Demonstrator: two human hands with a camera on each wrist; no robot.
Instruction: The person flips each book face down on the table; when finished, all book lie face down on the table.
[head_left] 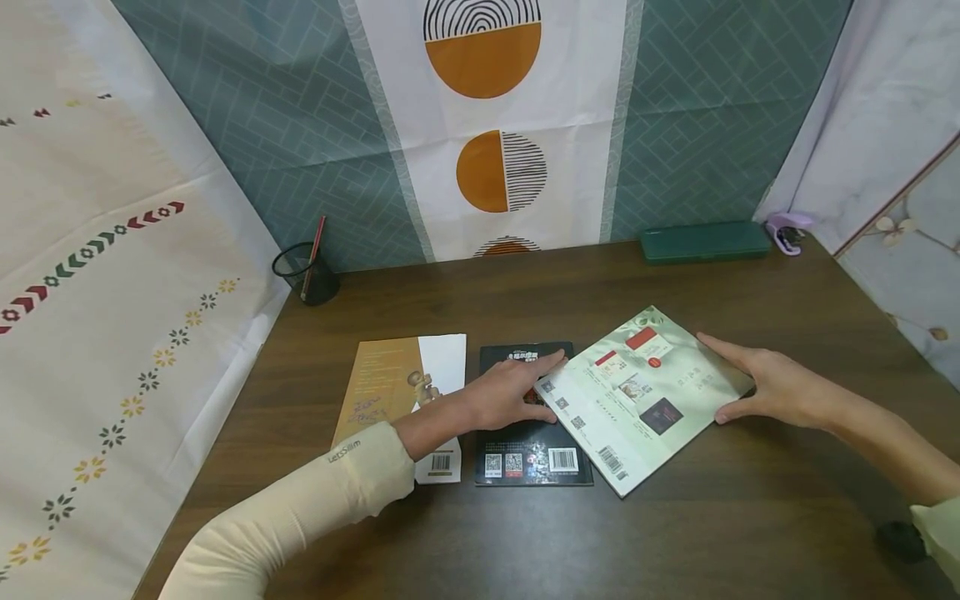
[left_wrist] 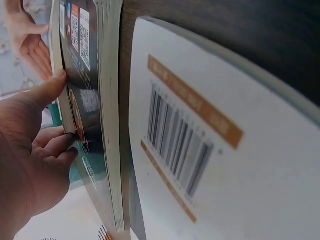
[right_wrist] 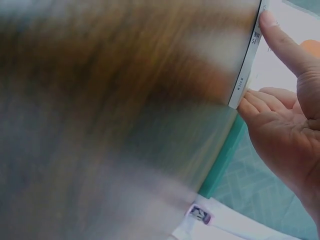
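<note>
A pale green book (head_left: 660,400) with small cover pictures and a barcode lies slanted, its left part over a black book (head_left: 536,462). My left hand (head_left: 504,396) holds its left corner, thumb on one edge and fingers on the other. In the left wrist view, that hand (left_wrist: 35,145) shows the fingers bent beside the corner. Around the right corner my right hand (head_left: 787,387) spreads thumb and fingers. The right wrist view shows this hand (right_wrist: 287,115) with its thumb on the white spine (right_wrist: 247,60). A tan and white book (head_left: 378,375) lies partly behind my left forearm.
At the back left of the brown table (head_left: 525,550) stands a black mesh pen cup (head_left: 318,283) with a red pencil. A green case (head_left: 705,242) and a small purple object (head_left: 787,229) sit at the back right. Patterned cloth hangs behind the table.
</note>
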